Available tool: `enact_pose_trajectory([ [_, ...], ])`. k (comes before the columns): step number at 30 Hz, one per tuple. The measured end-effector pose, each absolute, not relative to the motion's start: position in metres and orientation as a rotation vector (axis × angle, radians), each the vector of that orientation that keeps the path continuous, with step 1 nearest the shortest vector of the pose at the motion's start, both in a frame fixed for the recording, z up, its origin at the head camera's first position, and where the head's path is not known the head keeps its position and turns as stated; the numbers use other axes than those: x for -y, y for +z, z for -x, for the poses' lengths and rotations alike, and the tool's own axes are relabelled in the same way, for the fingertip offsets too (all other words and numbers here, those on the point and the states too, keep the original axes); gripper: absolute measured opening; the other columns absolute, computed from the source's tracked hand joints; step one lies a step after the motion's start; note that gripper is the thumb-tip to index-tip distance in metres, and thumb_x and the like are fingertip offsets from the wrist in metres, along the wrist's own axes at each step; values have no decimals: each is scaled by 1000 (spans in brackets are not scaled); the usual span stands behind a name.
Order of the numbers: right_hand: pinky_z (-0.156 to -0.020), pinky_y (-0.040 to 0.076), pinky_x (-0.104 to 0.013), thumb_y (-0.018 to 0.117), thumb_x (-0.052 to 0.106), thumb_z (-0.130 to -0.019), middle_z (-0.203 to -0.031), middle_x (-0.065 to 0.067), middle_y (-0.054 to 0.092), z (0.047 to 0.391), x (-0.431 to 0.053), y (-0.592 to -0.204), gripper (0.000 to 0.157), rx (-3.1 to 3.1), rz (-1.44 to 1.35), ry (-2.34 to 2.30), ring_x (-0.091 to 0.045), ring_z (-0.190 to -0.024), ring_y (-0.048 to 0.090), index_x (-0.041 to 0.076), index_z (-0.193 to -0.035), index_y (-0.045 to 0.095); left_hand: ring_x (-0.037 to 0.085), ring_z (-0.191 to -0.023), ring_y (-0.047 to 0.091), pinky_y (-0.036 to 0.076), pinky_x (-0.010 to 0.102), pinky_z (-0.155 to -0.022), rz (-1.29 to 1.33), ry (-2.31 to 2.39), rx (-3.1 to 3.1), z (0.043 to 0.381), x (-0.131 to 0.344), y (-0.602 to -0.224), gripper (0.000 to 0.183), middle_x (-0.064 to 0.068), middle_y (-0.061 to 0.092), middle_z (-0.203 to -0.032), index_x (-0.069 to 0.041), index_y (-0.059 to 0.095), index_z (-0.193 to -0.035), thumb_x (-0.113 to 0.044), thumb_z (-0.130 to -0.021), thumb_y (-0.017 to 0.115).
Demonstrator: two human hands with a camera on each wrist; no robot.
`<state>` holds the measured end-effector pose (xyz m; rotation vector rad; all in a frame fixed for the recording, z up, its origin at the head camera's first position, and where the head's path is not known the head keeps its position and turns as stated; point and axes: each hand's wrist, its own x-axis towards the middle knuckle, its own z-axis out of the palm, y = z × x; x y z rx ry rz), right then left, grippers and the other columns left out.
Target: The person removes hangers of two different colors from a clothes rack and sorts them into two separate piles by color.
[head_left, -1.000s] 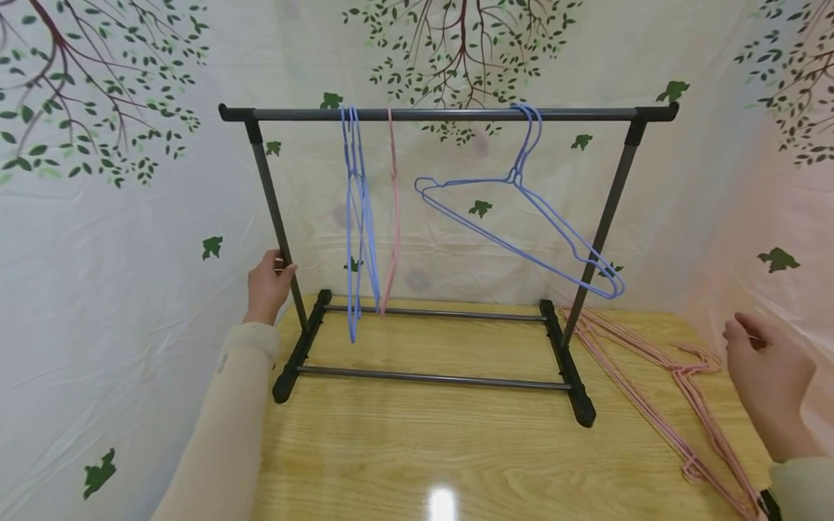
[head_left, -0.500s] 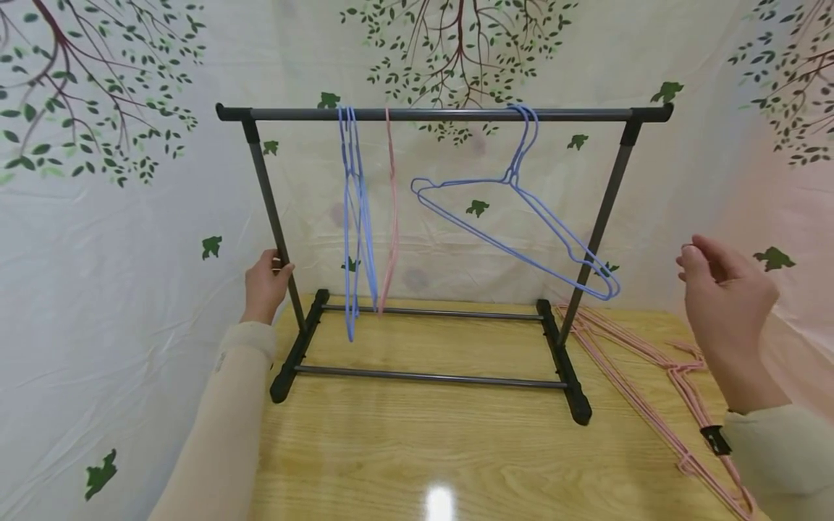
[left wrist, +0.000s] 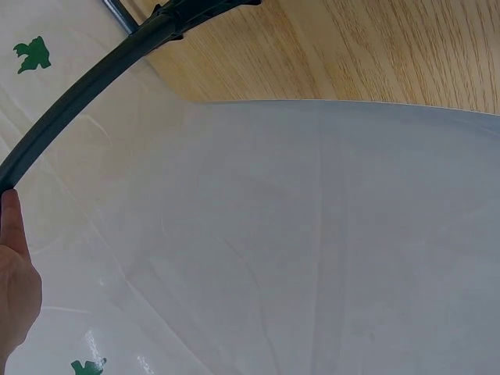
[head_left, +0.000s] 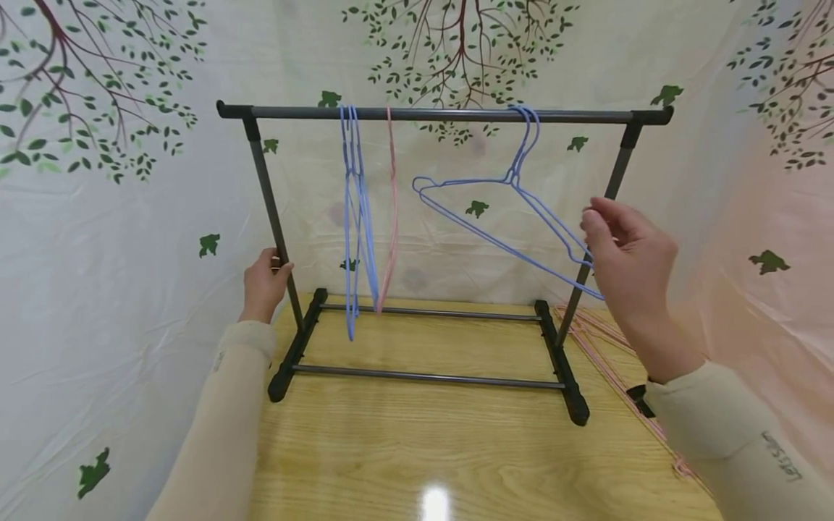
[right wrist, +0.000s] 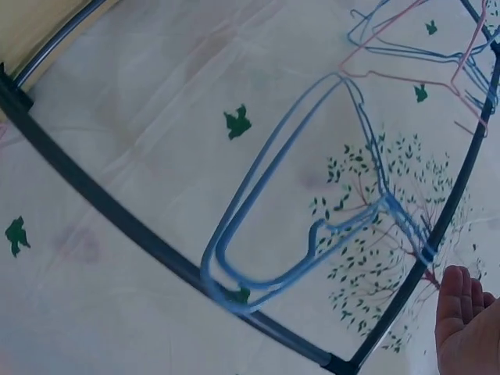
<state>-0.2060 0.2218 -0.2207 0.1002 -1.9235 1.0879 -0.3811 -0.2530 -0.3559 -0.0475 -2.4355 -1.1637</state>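
Note:
My left hand (head_left: 263, 286) grips the left post (head_left: 268, 195) of a dark metal clothes rack, thumb in front and fingers behind. In the left wrist view a finger (left wrist: 11, 215) lies against that post. With its fingers loosely bent and holding nothing, my right hand (head_left: 632, 264) is raised at the right post, overlapping the lower corner of two blue hangers (head_left: 476, 181) in the head view. Those hangers hang by their hooks from the top bar (head_left: 449, 114). Farther left on the bar, several blue hangers (head_left: 354, 174) hang edge-on beside one pink hanger (head_left: 394, 195).
Several pink hangers (head_left: 602, 367) lie on the wooden table (head_left: 417, 441) right of the rack, partly hidden by my right arm. Two lower crossbars (head_left: 430, 377) join the rack's black feet (head_left: 573, 405). A pale curtain printed with leaves (head_left: 306, 65) stands close behind.
My right hand has risen and moved left from above the pink hangers on the table to the right post. The left hand stays on its post, and the hung hangers keep their places.

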Motion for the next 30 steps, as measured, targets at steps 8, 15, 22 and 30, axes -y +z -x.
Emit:
enact_pose_trajectory([
  [8, -71, 49, -15, 63, 21, -99, -109, -11, 73, 233, -165, -247, 30, 2083, -281, 1131, -11, -88, 67, 3, -122, 70, 42, -115, 58, 48, 55, -94, 36, -1164, 2434, 381, 255, -356, 38, 28, 59, -125, 4, 49, -134, -18, -104, 53],
  [15, -77, 55, -35, 63, 23, -99, -111, -9, 72, 253, -116, -259, 31, 2204, -301, 1299, -20, -93, 67, 4, -123, 69, 43, -114, 58, 48, 55, -93, 48, -1153, 2426, 382, 257, -357, 38, 29, 60, -124, 4, 49, -134, -18, -104, 53],
  [22, -80, 55, -34, 63, 30, -99, -110, -5, 72, 269, -72, -259, 34, 2218, -223, 1517, -16, -95, 67, 7, -124, 70, 43, -112, 59, 49, 55, -92, 46, -1131, 2427, 385, 258, -357, 37, 29, 60, -122, 4, 49, -133, -19, -104, 53],
  [30, -85, 53, -34, 66, 39, -96, -103, -1, 70, 280, -39, -258, 39, 2192, -111, 1674, -15, -96, 65, 8, -119, 72, 43, -113, 59, 48, 55, -93, 49, -1144, 2432, 385, 254, -358, 36, 29, 60, -122, 5, 50, -132, -17, -104, 54],
])
